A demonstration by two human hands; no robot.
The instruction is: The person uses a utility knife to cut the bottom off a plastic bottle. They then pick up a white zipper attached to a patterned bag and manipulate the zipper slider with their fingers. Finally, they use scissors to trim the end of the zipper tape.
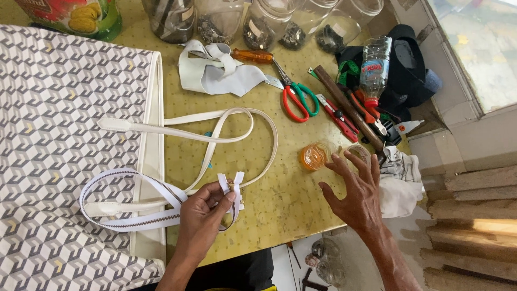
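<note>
Green packet (75, 16), top left corner of table: red panel, yellow biscuit picture. Clear plastic bottle (374, 67), upper right among tools: blue-and-red label band, red cap end. Jars (258, 27) along top edge: small pale labels.

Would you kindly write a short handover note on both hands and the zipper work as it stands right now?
Left hand: pinches the end of the white zipper just below its metal slider; the tape loops back over the patterned bag.
Right hand: open, holding nothing, fingers spread beside the small orange container at the yellow table edge.
Nearby: the bag's white straps lie across the table; scissors and hammer are farther back.
Done: slider sits on the zipper end.
Left: the zipper lies loose and does not look attached to the bag.
</note>
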